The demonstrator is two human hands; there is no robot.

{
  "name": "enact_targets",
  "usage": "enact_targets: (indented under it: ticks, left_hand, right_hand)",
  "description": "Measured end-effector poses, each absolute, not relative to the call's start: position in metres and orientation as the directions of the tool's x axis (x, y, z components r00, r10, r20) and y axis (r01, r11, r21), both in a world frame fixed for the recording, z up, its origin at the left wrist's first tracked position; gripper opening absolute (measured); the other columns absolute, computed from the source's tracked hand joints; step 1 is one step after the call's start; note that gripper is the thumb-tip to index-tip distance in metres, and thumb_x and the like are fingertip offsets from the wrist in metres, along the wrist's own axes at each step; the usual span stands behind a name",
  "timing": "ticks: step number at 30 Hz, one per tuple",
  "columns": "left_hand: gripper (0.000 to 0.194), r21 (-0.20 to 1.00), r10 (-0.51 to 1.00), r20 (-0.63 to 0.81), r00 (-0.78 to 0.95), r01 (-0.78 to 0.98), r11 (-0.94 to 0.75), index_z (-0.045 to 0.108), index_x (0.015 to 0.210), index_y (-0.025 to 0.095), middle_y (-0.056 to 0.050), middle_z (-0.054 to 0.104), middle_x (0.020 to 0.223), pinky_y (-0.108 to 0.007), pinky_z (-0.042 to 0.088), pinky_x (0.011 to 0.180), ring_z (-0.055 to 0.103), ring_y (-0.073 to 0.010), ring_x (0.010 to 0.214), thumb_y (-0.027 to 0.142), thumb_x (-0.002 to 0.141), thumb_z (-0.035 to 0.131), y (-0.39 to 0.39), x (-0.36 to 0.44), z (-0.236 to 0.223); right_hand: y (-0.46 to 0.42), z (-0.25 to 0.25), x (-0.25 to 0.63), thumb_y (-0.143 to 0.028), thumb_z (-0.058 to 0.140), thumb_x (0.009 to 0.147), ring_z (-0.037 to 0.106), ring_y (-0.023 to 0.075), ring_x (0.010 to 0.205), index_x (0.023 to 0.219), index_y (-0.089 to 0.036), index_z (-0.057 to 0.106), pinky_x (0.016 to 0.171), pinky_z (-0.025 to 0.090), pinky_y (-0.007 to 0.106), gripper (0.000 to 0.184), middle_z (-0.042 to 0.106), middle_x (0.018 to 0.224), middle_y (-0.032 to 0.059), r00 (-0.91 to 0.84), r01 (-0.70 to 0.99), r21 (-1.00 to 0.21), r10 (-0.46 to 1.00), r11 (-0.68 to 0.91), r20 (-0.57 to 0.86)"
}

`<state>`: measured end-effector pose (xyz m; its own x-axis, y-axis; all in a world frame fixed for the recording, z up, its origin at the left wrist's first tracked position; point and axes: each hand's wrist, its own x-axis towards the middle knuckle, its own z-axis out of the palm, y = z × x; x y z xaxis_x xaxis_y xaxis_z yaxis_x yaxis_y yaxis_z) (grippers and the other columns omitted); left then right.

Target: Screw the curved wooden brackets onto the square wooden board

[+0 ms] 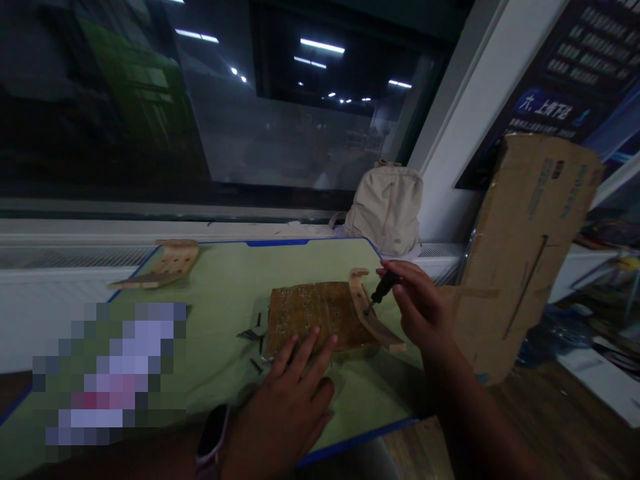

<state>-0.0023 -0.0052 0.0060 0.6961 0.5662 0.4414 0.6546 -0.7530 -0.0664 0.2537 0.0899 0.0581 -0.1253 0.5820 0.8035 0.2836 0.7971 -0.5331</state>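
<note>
My right hand (423, 303) grips the black handle of a screwdriver (384, 287). The screwdriver is tilted, and its tip meets a curved wooden piece (367, 313) with holes in it. That piece stands against the right end of a brown, glossy block (315, 310) that looks wrapped in tape or film. Spread fingers of my left hand (295, 393) rest on the block's near edge. Several dark screws (257, 333) lie loose on the table just left of the block.
A second curved wooden piece (173, 263) with holes lies at the far left of the green, blue-edged table (225, 273). Blurred-out pixels cover an item at left. A beige backpack (387, 207) sits on the windowsill. Tall cardboard (535, 253) stands to the right.
</note>
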Motion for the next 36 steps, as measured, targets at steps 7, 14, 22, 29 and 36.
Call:
enact_targets:
  ticks: [7, 14, 22, 29, 36]
  left_hand:
    - [0.031, -0.077, 0.575, 0.423, 0.7, 0.66, -0.747, 0.061, 0.096, 0.021, -0.013, 0.043, 0.158, -0.055, 0.031, 0.111, 0.038, -0.0392, 0.144, 0.048, 0.086, 0.075, -0.0053, -0.0009, 0.0094]
    - [0.032, -0.077, 0.562, 0.445, 0.698, 0.655, -0.752, 0.061, 0.096, 0.021, -0.014, 0.043, 0.157, -0.056, 0.031, 0.111, 0.037, -0.04, 0.144, 0.046, 0.085, 0.077, -0.0051, -0.0011, 0.0085]
    - [0.032, -0.078, 0.563, 0.442, 0.698, 0.656, -0.751, 0.06, 0.096, 0.021, -0.014, 0.042, 0.158, -0.057, 0.036, 0.11, 0.036, -0.0396, 0.144, 0.046, 0.084, 0.077, -0.0049, -0.002, 0.0069]
    - [0.032, -0.059, 0.577, 0.419, 0.701, 0.655, -0.753, 0.062, 0.097, 0.021, -0.013, 0.043, 0.157, -0.057, 0.037, 0.11, 0.038, -0.0396, 0.144, 0.046, 0.085, 0.077, -0.005, -0.0016, 0.0098]
    - [0.029, -0.055, 0.577, 0.399, 0.713, 0.647, -0.761, 0.062, 0.099, 0.02, -0.015, 0.037, 0.16, -0.061, 0.036, 0.11, 0.035, -0.0421, 0.146, 0.046, 0.09, 0.071, -0.0049, -0.0027, 0.007]
  right_hand:
    - [0.0963, 0.0598, 0.2514, -0.025, 0.076, 0.085, 0.07, 0.0156, 0.076, 0.113, -0.031, 0.062, 0.066, 0.059, 0.03, 0.031, 0.07, 0.088, -0.0007, 0.016, 0.021, -0.63, 0.63, 0.776, 0.776]
    - [0.0914, 0.0595, 0.2577, -0.029, 0.067, 0.091, 0.067, 0.024, 0.1, 0.125, -0.03, 0.068, 0.084, 0.058, 0.042, 0.034, 0.069, 0.107, 0.0083, -0.144, 0.371, -0.411, 0.489, 0.833, 0.86]
    - [0.0908, 0.0602, 0.253, -0.024, 0.073, 0.088, 0.073, 0.018, 0.085, 0.11, -0.029, 0.07, 0.076, 0.062, 0.035, 0.022, 0.074, 0.095, 0.0025, -0.023, 0.082, -0.664, 0.668, 0.743, 0.744]
    - [0.0933, 0.0603, 0.2534, -0.023, 0.076, 0.084, 0.064, 0.0171, 0.079, 0.111, -0.03, 0.07, 0.066, 0.056, 0.032, 0.029, 0.065, 0.088, 0.002, -0.051, 0.167, -0.51, 0.524, 0.844, 0.85]
    - [0.0896, 0.061, 0.2566, -0.032, 0.053, 0.1, 0.069, 0.0252, 0.109, 0.126, -0.032, 0.069, 0.092, 0.058, 0.05, 0.031, 0.073, 0.118, 0.0079, -0.092, 0.223, -0.577, 0.606, 0.786, 0.79]
